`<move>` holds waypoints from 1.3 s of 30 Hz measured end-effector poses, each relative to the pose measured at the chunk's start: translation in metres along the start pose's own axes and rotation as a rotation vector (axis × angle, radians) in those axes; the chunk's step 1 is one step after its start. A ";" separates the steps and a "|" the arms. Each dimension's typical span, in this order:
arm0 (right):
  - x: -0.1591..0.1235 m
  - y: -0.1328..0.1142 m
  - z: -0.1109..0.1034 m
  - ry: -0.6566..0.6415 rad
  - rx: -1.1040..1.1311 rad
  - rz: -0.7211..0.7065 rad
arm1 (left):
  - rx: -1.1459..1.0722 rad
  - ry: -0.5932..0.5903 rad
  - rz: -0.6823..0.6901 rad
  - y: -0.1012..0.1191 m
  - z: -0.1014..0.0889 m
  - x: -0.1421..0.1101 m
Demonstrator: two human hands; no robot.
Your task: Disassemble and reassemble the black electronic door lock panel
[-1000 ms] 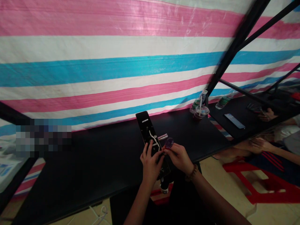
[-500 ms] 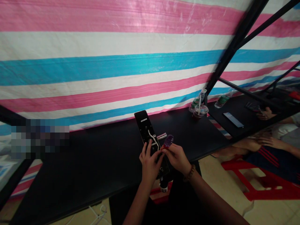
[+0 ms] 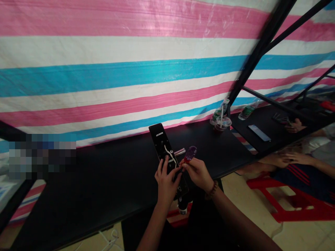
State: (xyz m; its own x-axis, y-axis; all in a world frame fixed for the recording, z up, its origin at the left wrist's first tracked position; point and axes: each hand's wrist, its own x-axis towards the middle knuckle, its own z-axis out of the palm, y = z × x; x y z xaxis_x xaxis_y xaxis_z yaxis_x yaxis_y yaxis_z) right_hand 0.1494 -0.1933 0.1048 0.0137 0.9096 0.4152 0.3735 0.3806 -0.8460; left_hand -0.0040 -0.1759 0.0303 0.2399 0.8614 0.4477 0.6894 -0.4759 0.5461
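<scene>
One striped tarp (image 3: 131, 76) hangs behind the bench (image 3: 78, 198). A cup (image 3: 222, 124) with a straw stands on the bench, well right of the black door lock (image 3: 161, 143), which lies with its far end on the bench and its near end past the edge. The left hand (image 3: 166, 184) lies across the lock's lower part, fingers on its face; whether it is gripping, I cannot tell. Just right of the lock, the right hand (image 3: 197, 173), wearing a bead bracelet (image 3: 212, 190), pinches a purple piece (image 3: 192, 153) between thumb and fingers. That piece has lifted slightly higher since a moment ago, now just beyond the lock's metal lever (image 3: 179, 151).
</scene>
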 end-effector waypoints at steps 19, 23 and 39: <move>-0.007 0.009 0.005 0.007 -0.010 0.006 | 0.013 -0.023 -0.008 0.000 0.001 0.000; -0.008 0.012 0.006 -0.010 -0.034 -0.024 | 0.015 -0.012 -0.009 0.001 0.001 0.001; -0.001 0.010 0.012 -0.001 -0.040 -0.033 | 0.024 -0.035 -0.012 -0.002 0.001 -0.002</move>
State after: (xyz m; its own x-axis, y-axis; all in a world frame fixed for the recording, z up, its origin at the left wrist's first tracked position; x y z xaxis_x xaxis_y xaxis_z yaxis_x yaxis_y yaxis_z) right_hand 0.1424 -0.1880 0.0920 0.0004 0.8969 0.4422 0.4106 0.4031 -0.8179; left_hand -0.0052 -0.1760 0.0277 0.2547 0.8731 0.4157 0.7088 -0.4610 0.5340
